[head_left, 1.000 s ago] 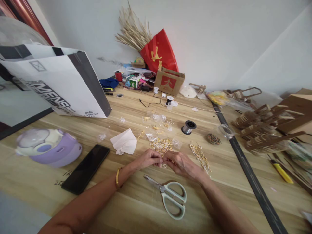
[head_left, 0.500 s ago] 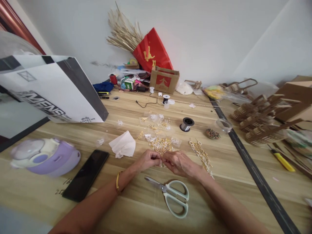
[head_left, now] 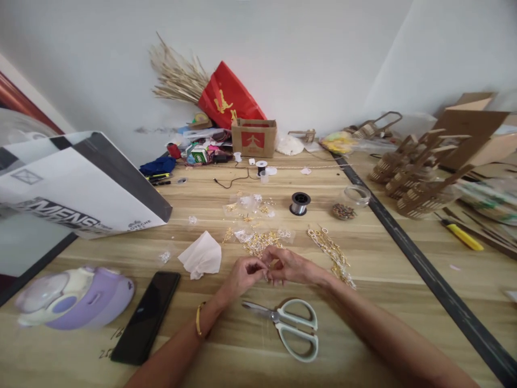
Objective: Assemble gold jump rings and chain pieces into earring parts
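My left hand [head_left: 245,274] and my right hand [head_left: 287,265] meet fingertip to fingertip over the table. Both are pinched closed around something too small to make out. Just beyond them lies a pile of gold and silver beads [head_left: 260,242], partly hidden by my right hand. Strung bead chains [head_left: 332,250] with ring ends rest to the right of my right hand. Below my hands lies a pair of scissors [head_left: 283,320] with pale green handles, its blades pointing left.
A spool of wire [head_left: 299,203] and a jar of mixed beads [head_left: 345,207] stand behind. At left are a tissue [head_left: 202,256], a black phone [head_left: 147,315], a purple and cream device [head_left: 86,299] and a paper bag [head_left: 81,188]. Small woven baskets [head_left: 416,186] and a yellow cutter [head_left: 464,237] sit at right.
The camera view has shifted and tilted slightly. My right hand has turned and its fingers have lifted and spread a little, while the fingertips of both hands stay together.
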Demonstrator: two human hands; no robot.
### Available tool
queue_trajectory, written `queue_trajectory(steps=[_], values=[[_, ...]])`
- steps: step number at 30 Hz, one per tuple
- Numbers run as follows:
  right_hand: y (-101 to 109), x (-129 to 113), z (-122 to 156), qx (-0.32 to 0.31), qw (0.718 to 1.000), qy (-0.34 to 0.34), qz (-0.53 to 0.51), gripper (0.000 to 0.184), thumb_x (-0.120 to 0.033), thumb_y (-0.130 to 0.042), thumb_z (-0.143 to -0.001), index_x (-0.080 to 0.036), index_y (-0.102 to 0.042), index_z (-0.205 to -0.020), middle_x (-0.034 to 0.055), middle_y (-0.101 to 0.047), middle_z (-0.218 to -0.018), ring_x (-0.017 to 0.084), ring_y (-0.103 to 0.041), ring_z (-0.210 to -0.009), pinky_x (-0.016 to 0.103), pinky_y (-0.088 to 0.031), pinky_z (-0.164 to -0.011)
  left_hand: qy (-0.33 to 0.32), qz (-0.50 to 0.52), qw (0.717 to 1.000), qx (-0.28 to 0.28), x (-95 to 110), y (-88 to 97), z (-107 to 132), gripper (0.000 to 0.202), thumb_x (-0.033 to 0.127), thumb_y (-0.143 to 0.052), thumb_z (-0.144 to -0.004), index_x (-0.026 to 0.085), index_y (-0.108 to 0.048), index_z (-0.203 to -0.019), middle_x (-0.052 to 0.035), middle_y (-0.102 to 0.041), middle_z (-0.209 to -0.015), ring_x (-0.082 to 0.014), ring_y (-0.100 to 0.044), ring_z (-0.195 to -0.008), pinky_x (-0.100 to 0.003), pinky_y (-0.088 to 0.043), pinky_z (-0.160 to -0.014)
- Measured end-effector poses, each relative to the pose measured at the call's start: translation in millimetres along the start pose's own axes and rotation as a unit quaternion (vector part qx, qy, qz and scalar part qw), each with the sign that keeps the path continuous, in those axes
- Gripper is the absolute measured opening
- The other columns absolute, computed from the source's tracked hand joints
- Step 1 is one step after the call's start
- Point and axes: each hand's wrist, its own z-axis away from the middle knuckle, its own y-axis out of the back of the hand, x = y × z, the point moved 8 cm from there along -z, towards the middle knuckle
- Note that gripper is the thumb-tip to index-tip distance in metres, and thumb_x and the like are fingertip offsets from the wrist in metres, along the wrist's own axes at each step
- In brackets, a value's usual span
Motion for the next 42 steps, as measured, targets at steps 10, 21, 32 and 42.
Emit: queue_trajectory(steps=[10, 21, 32, 42], values=[[6, 18, -13, -0.019, 0.997, -0.009, -0.076, 0.014, -0.014, -0.064, -0.069, -0.013, -0.057, -0.081, -0.0046, -0.06, -0.057, 0.006, -0.054, -0.048, 0.016, -0.044, -0.046, 0.031, 0.044, 0.998, -0.015, -6, 3.1, -3, 0.019, 0.031, -0.065, -0.073, 0.012, -0.064, -0.068, -0.0034, -0.063, -0.064, -0.0132, -0.057, -0.061, -0.023, -0.044, -0.06], [9, 26, -15, -0.003, 0.992, -0.017, -0.125, 0.037, -0.049, -0.065, -0.075, -0.013, -0.058, -0.078, -0.0004, -0.063, -0.065, 0.009, -0.06, -0.052, 0.017, -0.046, -0.045, 0.071, 0.075, 0.995, -0.005, -14, -1.9, -2, 0.025, 0.037, -0.064, -0.073, 0.013, -0.06, -0.07, -0.0029, -0.064, -0.061, -0.0118, -0.058, -0.052, -0.022, -0.047, -0.053], [1, 31, -16, -0.011, 0.985, -0.033, -0.171, 0.042, -0.05, -0.07, -0.069, -0.012, -0.061, -0.084, 0.0011, -0.065, -0.066, 0.01, -0.062, -0.051, 0.018, -0.048, -0.045, -0.067, -0.178, 0.978, 0.084, 5, 3.2, 4, 0.013, 0.018, -0.053, -0.078, 0.016, -0.064, -0.071, -0.0034, -0.065, -0.064, -0.0128, -0.056, -0.056, -0.022, -0.045, -0.058], [1, 32, -15, -0.02, 0.981, -0.043, -0.187, 0.038, -0.047, -0.072, -0.069, -0.01, -0.065, -0.079, 0.002, -0.066, -0.066, 0.008, -0.061, -0.05, 0.017, -0.047, -0.047, -0.12, -0.212, 0.962, 0.126, 14, 4.2, 9, 0.015, 0.016, -0.052, -0.078, 0.016, -0.065, -0.072, -0.0034, -0.066, -0.063, -0.0118, -0.057, -0.054, -0.02, -0.045, -0.054]])
